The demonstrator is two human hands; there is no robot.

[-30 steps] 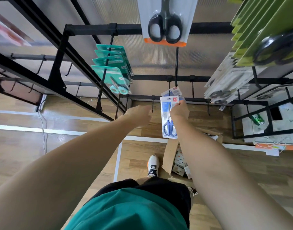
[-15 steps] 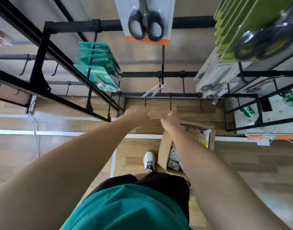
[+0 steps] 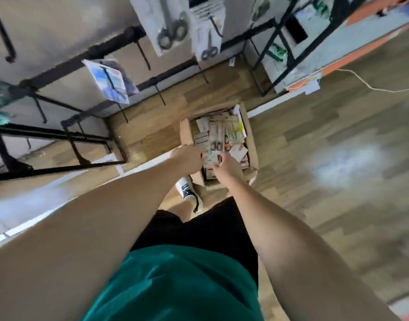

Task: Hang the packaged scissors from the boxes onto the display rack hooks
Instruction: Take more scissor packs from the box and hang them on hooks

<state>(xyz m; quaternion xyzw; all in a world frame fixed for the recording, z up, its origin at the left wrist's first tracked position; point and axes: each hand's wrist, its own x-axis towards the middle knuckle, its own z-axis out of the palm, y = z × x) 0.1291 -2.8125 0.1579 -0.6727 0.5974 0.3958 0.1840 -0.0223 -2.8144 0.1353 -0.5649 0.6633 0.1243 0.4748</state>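
No legible text; print on scissor packs (image 3: 218, 140) too blurred.

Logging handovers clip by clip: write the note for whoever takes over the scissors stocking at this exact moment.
Left hand: over the near-left edge of the cardboard box; grip too blurred to tell.
Right hand: reaching into the box among the packs; grip unclear too.
Done: blue-scissors packs hang on a lower rack hook; black-handled packs hang further along the rack.
Left: box holds many packaged scissors; several hooks stand bare. Pick the next pack and hang it.
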